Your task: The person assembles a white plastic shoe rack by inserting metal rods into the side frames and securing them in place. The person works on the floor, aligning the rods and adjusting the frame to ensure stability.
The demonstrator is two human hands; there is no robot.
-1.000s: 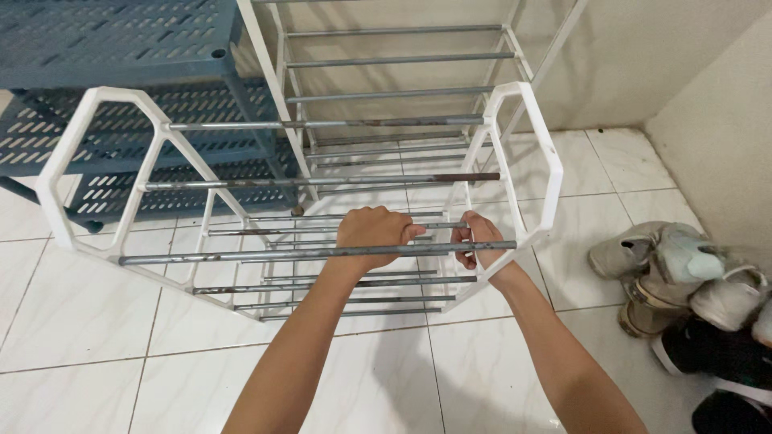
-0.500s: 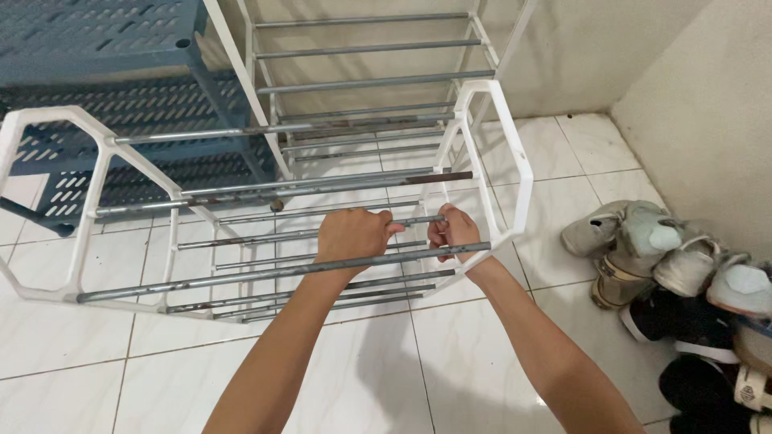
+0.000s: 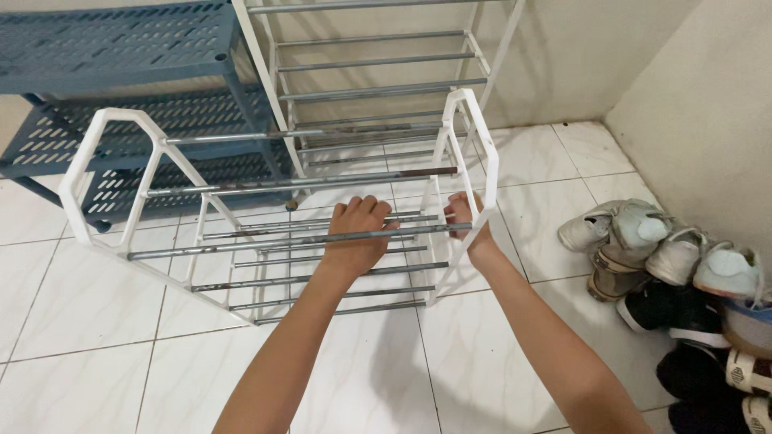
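A small shoe rack (image 3: 112, 173) with white plastic side frames and grey metal rods stands on the tiled floor in front of me. My left hand (image 3: 360, 229) reaches between the rods near the middle and grips one of the rods (image 3: 241, 231). My right hand (image 3: 465, 217) is closed around a rod's right end, beside the right side frame (image 3: 486, 181). Both arms stretch forward from the bottom of the view.
A taller white rack with metal rods (image 3: 378, 64) stands behind against the wall. A blue slotted plastic shelf (image 3: 112, 48) is at the back left. Several shoes (image 3: 675, 265) lie piled at the right by the wall corner.
The small rack has turned and shifted; its right frame now faces me more edge-on and its left frame sits further right. Both hands stay on the rods.
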